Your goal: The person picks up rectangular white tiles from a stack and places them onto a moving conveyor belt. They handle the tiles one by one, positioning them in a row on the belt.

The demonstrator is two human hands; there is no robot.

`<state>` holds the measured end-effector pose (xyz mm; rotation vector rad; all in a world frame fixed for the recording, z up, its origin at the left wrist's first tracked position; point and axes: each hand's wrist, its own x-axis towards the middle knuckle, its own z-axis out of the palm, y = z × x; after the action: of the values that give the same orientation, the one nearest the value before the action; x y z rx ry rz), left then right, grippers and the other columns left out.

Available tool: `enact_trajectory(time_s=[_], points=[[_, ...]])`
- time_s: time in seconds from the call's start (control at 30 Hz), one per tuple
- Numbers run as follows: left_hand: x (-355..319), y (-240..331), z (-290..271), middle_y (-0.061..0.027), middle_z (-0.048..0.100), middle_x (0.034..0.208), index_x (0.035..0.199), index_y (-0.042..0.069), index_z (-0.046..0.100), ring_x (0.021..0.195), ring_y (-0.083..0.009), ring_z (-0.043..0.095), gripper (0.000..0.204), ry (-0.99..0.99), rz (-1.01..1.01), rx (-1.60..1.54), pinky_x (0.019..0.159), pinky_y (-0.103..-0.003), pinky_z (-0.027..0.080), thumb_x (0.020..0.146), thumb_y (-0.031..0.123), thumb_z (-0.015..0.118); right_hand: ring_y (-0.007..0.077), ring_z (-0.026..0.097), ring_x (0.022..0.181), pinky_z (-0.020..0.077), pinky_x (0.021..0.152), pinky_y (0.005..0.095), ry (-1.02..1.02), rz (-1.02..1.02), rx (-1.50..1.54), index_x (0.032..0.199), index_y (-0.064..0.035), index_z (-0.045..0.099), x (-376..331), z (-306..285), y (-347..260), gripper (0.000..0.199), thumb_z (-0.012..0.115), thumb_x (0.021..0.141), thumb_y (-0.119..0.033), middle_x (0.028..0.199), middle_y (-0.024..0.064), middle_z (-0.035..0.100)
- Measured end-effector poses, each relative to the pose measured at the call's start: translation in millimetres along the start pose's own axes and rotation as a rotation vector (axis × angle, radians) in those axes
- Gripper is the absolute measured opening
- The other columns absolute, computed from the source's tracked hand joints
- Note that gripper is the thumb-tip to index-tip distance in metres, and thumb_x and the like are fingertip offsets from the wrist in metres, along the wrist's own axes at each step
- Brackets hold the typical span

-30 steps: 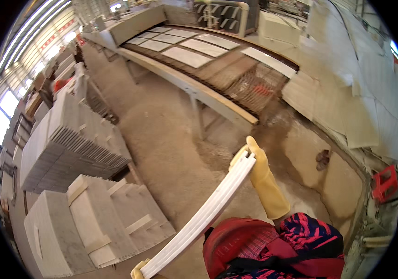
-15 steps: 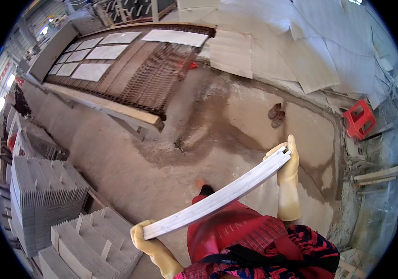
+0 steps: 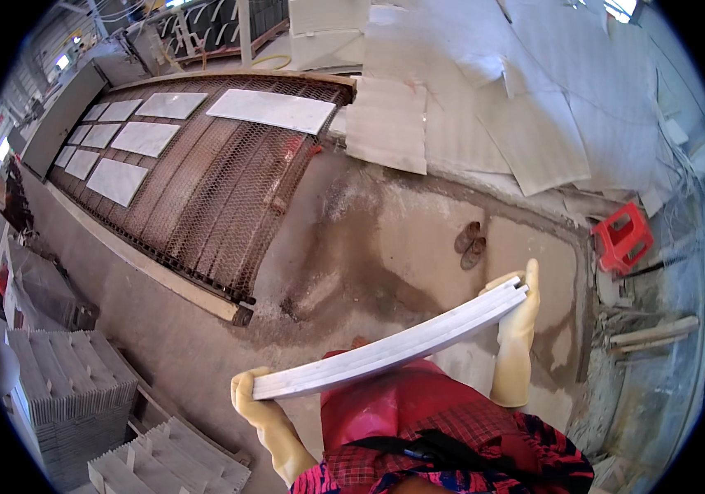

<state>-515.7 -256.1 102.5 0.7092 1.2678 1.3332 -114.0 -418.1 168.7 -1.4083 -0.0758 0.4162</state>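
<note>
A short stack of long white stone tiles (image 3: 389, 344) is held between my two hands, edges facing up, in front of my red apron (image 3: 369, 412). My left hand (image 3: 251, 395), in a pale yellow rubber glove, grips the stack's left end. My right hand (image 3: 522, 323), gloved alike, is closed round the right end, where the tile ends sit slightly uneven. Ahead to the left stands a brown wire-mesh conveyor (image 3: 204, 193). One long white tile (image 3: 270, 109) lies across its right part, and several smaller white tiles (image 3: 145, 138) lie in rows on its left part.
Stacks of grey-white tiles (image 3: 72, 366) stand at the lower left, with another stack (image 3: 173, 463) nearer me. Brown shoes (image 3: 471, 245) lie on the stained floor, left of a red plastic stool (image 3: 621, 239). Pale sheets (image 3: 385, 123) lean along the back; wooden planks (image 3: 657, 331) lie at right.
The view has shifted, and the conveyor's near end now appears lower and larger. The held tiles remain in both hands, tilted slightly less than before.
</note>
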Motion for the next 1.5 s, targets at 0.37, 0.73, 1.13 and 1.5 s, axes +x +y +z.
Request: enact_trajectory(time_s=[0.37, 0.73, 1.13, 1.5], points=[[69.6, -17.9, 152.3, -0.0189, 0.069, 0.079, 0.084, 0.003, 0.058, 0.073, -0.028, 0.066, 0.022, 0.09, -0.028, -0.08, 0.075, -0.04, 0.054, 0.085, 0.024, 0.062, 0.0229, 0.065, 0.057, 0.054, 0.063, 0.0342, -0.01, 0.043, -0.107, 0.069, -0.0025, 0.066, 164.3, 88.7, -23.1, 0.074, 0.035, 0.108, -0.057, 0.063, 0.0135, 0.067], [69.1, -53.6, 314.4, -0.0106, 0.064, 0.079, 0.08, 0.003, 0.065, 0.077, -0.0242, 0.061, 0.026, 0.537, 0.067, -0.009, 0.076, -0.037, 0.049, 0.083, 0.028, 0.057, 0.0225, 0.064, 0.063, 0.0523, 0.068, 0.0344, -0.497, 0.169, -0.243, 0.069, -0.0013, 0.068, 424.3, 255.2, -28.8, 0.071, 0.042, 0.105, -0.057, 0.067, 0.0139, 0.068], [34.1, -125.6, 401.6, -0.0164, 0.07, 0.1, 0.094, 0.002, 0.068, 0.097, -0.0317, 0.063, 0.043, 1.021, -0.215, -0.245, 0.091, -0.045, 0.047, 0.084, 0.042, 0.055, 0.0243, 0.062, 0.1, 0.0437, 0.098, 0.0374, -0.964, 0.208, -0.797, 0.102, 0.0005, 0.074, 515.4, 443.6, 39.6, 0.079, 0.049, 0.096, -0.074, 0.103, 0.0127, 0.072], [86.5, -212.9, 373.2, -0.0195, 0.07, 0.115, 0.114, -0.004, 0.07, 0.109, -0.0362, 0.065, 0.054, 1.185, -0.297, -0.622, 0.096, -0.049, 0.049, 0.089, 0.038, 0.047, 0.0404, 0.061, 0.126, 0.0439, 0.108, 0.0443, -1.493, -0.048, -1.139, 0.129, -0.0051, 0.069, 439.5, 621.4, 63.6, 0.087, 0.033, 0.097, -0.078, 0.128, 0.0241, 0.068]])
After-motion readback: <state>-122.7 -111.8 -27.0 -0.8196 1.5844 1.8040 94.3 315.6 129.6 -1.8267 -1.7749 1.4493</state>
